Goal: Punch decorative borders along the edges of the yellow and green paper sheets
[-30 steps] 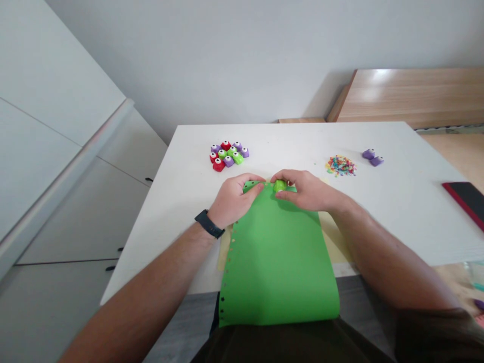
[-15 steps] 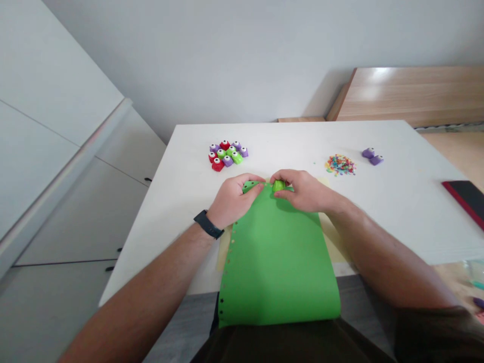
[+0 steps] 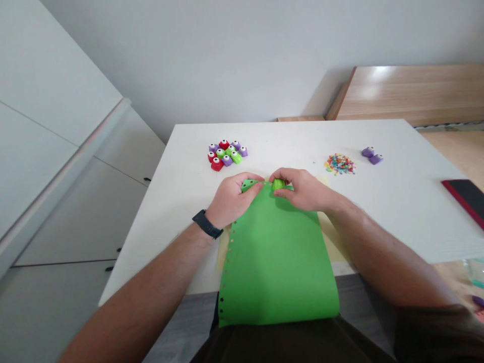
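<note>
A large green sheet of paper (image 3: pixel 280 257) lies across the table edge, its near end curving down by my body. Small punched holes run along its left side and part of its far edge. My left hand (image 3: pixel 236 197) pinches the far left corner between thumb and fingers. At the far edge, my right hand (image 3: pixel 298 189) grips a light green craft punch (image 3: pixel 278 185) set on the paper's rim. The fingers partly cover the punch. Beneath the green sheet, pale yellow paper (image 3: pixel 335 242) shows at both sides.
Several red, purple and green craft punches (image 3: pixel 227 154) cluster at the back left of the white table (image 3: pixel 166 191). A heap of colourful paper cutouts (image 3: pixel 340 164) lies right of centre. Beyond it sit two purple punches (image 3: pixel 372 155). A dark, red-edged flat object (image 3: pixel 467 199) rests at the right edge.
Almost nothing differs. The view has shifted very slightly; both hands keep their holds on the paper and the punch.
</note>
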Available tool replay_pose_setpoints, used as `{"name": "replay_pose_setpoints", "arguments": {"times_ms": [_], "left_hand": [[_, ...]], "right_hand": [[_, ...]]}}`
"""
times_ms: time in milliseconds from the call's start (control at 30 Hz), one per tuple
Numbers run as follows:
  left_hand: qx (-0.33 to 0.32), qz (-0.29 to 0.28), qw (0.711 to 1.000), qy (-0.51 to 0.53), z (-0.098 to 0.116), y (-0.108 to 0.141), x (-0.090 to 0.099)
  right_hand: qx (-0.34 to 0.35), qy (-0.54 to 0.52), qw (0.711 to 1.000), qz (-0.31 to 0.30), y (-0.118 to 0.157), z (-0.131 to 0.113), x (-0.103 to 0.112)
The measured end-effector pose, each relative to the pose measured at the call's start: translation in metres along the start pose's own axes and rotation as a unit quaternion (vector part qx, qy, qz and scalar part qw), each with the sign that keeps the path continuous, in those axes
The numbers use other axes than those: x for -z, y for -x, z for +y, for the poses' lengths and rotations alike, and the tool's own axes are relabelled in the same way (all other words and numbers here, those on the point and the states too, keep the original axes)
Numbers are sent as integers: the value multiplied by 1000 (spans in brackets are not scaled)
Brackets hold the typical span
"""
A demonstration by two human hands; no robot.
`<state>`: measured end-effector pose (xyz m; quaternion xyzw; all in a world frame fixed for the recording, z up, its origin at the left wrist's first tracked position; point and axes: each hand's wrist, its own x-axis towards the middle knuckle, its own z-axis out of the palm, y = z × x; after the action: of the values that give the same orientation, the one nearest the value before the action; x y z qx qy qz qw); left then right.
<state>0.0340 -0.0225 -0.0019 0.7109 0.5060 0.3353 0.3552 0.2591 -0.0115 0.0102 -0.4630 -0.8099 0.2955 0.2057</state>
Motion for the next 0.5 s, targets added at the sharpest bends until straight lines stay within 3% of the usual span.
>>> {"name": "replay_pose_setpoints", "arguments": {"times_ms": [233, 500], "left_hand": [[25, -26, 999, 18, 1, 0, 2], [24, -15, 997, 67, -2, -3, 0]], "right_hand": [[2, 4, 1000, -3, 0, 0, -2], [25, 1, 1000, 14, 0, -1, -5]]}}
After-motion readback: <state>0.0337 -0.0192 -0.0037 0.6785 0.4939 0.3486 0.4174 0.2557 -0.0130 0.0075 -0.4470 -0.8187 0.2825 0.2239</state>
